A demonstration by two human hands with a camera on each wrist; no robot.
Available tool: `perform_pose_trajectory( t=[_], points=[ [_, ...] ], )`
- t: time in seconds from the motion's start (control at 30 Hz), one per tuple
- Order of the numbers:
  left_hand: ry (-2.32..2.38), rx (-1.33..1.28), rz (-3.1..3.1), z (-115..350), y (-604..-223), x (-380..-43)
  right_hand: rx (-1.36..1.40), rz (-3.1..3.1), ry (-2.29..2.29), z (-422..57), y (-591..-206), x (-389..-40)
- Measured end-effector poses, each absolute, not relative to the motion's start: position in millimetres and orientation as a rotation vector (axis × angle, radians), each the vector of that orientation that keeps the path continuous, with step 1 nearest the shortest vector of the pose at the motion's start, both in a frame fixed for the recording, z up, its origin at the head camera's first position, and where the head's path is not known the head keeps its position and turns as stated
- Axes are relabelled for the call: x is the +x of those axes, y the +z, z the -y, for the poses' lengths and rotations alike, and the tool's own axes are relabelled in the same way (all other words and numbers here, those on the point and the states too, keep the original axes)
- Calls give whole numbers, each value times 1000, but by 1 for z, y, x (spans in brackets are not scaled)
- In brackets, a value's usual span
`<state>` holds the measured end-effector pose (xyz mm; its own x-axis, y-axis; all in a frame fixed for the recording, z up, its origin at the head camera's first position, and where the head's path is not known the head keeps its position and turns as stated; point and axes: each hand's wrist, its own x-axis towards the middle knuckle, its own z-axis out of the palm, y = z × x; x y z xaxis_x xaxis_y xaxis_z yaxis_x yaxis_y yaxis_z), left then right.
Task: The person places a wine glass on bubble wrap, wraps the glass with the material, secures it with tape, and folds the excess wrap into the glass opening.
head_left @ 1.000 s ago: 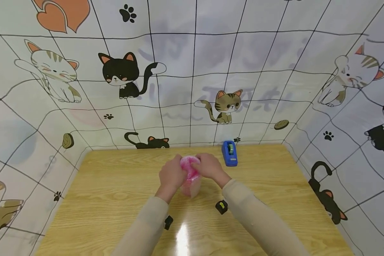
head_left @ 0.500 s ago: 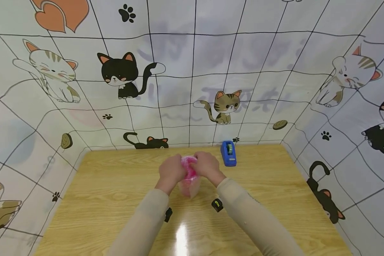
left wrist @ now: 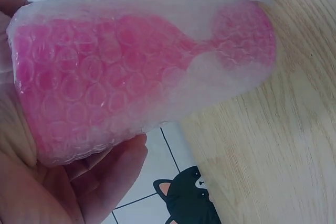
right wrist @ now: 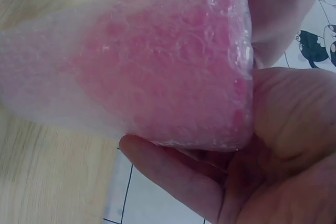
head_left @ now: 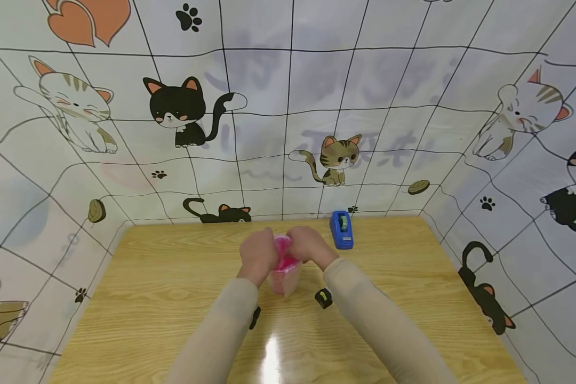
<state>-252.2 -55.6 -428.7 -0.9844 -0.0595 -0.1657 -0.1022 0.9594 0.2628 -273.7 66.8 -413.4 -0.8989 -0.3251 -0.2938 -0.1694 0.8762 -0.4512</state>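
A pink goblet (head_left: 284, 281) wrapped in bubble wrap stands upright at the middle of the table, its wide bowl uppermost. In the left wrist view, the bowl, narrow stem and round foot of the goblet (left wrist: 100, 72) show through the wrap. My left hand (head_left: 259, 255) grips the rim end from the left, fingers around the outside. From the right, my right hand (head_left: 309, 247) holds the same end, its fingers along the wrapped bowl in the right wrist view. Both thumbs are at the top in the head view, their tips hidden.
A blue tape dispenser (head_left: 342, 230) stands behind my right hand, near the back edge of the wooden table (head_left: 173, 298). Cat-printed cloth walls rise at the back and sides. A small black block (head_left: 324, 298) with a yellow-green mark shows beside the right sleeve.
My right hand has shifted slightly left, covering more of the goblet's top. Both hands keep their hold, and the goblet stays in nearly the same place. The black block moved along with the right arm.
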Motion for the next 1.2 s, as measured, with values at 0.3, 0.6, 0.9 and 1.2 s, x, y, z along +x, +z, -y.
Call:
perform_pose_trajectory(
  t=[0.3,0.6,0.9,1.2],
  points=[
    [573,-33,-2879,63,-428,-251,-318,-2799,-314,-54,-418,-281],
    [783,232,-2631,82,-411,-255,-249,-2851,-208,-46,-420,-278],
    [694,106,-2830,74,-419,-254,-240,-2870,-192,-47,-423,-276],
    [561,-46,-2963,63,-424,-254,-286,-2746,-373,-52,-419,-276]
  ],
)
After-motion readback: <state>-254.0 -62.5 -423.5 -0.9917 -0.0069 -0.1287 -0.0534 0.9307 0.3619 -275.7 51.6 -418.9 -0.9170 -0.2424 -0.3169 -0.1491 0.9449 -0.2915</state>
